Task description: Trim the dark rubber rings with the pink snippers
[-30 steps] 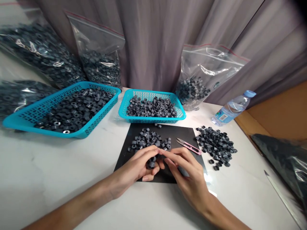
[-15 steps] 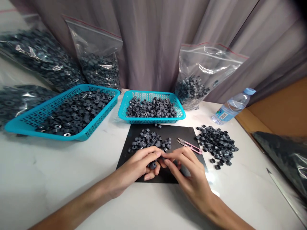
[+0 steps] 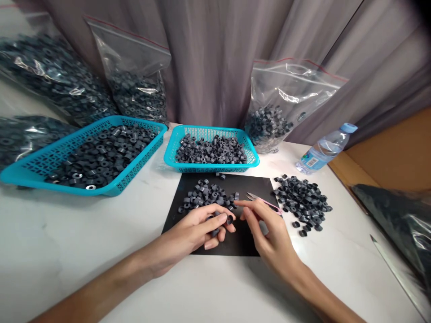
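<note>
My left hand [image 3: 202,226] is curled round several small dark grey plastic rings. One ring [image 3: 229,220] sits at its fingertips, with its dark hollow end showing. To the right, apart from it, is my right hand [image 3: 266,224], its index finger stretched toward the loose pile and its thumb a little apart; no ring shows in it. Both hands are over a black mat [image 3: 235,244]. A pile of grey rings [image 3: 207,195] lies on the mat just beyond my left hand. Pink-handled thread snips [image 3: 264,202] rest behind my right hand, partly covered by it.
Two blue baskets [image 3: 134,177] [image 3: 212,169] of rings stand at the back. Another pile of rings [image 3: 303,202] lies right of the mat. Zip bags of rings [image 3: 139,94] [image 3: 269,125] lean on the curtain. A water bottle [image 3: 325,150] stands at the back right.
My right hand has drawn away from my left hand, to the right and slightly up. The ring at my left fingertips now shows its hollow end. The view has shifted a little.
</note>
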`<state>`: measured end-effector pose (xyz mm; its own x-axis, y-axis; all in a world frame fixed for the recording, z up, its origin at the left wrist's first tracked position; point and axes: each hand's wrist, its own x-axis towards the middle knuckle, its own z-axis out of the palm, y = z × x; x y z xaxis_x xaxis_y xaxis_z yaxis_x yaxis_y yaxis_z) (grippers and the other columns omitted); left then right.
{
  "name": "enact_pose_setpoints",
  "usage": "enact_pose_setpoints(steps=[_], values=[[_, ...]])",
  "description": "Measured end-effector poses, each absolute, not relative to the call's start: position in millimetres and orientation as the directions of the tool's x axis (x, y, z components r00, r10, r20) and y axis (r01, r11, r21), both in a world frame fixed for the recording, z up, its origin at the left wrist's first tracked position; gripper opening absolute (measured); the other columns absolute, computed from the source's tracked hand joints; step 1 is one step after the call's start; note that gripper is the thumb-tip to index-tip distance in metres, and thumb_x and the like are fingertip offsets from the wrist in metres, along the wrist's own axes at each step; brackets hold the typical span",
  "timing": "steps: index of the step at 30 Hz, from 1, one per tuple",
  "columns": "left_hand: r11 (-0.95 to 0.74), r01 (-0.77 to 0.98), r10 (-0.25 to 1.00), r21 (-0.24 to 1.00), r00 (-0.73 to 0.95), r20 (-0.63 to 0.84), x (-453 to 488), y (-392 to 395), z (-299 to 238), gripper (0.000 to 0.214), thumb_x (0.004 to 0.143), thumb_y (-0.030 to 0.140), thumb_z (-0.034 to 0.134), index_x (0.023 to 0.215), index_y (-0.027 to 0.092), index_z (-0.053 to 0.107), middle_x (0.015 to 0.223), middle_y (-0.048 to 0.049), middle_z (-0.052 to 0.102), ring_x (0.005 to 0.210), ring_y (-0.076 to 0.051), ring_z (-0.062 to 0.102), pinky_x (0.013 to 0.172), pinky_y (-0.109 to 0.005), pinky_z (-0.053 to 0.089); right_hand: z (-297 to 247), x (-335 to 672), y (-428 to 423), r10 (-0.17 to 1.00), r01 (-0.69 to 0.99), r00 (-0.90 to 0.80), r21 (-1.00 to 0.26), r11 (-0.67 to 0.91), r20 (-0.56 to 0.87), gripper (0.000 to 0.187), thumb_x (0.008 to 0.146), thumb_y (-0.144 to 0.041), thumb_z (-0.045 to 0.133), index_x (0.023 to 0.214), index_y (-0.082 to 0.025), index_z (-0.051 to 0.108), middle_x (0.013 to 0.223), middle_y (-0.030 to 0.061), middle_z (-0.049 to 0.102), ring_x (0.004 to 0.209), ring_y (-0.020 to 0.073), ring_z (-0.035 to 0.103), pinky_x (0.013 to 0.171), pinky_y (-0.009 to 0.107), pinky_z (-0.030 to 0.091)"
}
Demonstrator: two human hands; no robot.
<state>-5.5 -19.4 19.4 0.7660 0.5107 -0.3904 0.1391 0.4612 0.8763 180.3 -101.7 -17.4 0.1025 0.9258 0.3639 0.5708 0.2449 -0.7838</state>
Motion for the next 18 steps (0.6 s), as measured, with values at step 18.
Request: enact_pose_setpoints(steps=[18], values=[[0.58,-0.076,0.63,0.811,0.673,-0.387,-7.2,-13.3,14.2,0.019,0.093,0.026,0.056,0.091,0.015,0.071,0.098,-0.0055,0.061,0.087,-0.015,0.052,0.078,-0.028,0.041,-31.1,165.1,-93.2,0.941,0.839,-0.049,-0.498,0.221,0.336,0.012,0.101,-0.026,0.046,0.105,-0.026,0.057,0.099,0.0025,0.063,0.079,0.0157,0.062,0.058,0.025,0.043]])
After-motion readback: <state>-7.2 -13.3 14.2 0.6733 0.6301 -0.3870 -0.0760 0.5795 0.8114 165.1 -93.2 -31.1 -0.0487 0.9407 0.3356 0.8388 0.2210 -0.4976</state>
